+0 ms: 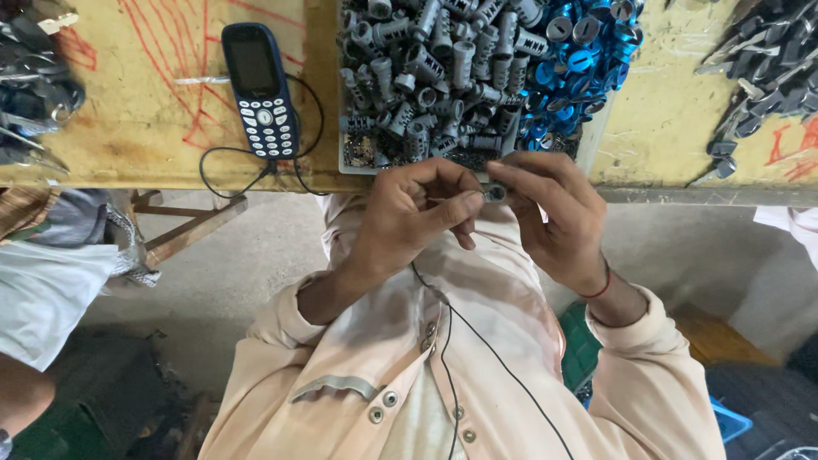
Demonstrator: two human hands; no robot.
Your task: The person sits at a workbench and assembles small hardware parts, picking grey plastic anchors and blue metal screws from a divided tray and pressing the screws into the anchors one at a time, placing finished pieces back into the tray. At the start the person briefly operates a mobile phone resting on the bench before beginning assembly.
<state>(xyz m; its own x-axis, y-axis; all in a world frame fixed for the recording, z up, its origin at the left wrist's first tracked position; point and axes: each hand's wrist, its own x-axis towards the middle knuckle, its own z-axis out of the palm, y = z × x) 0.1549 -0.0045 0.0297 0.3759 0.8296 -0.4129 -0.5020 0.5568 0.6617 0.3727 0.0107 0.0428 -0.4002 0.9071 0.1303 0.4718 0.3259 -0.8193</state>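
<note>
A phone lies on the table left of a tray of grey and blue metal cylinders. Below it, left hand and right hand pinch one small cylinder between fingers, seemingly mid-assembly. Next, fine alignment seems needed

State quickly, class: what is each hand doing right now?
Left hand: fingers pinched shut on a thin pin.
Right hand: fingers shut on a small round metal part.
</note>
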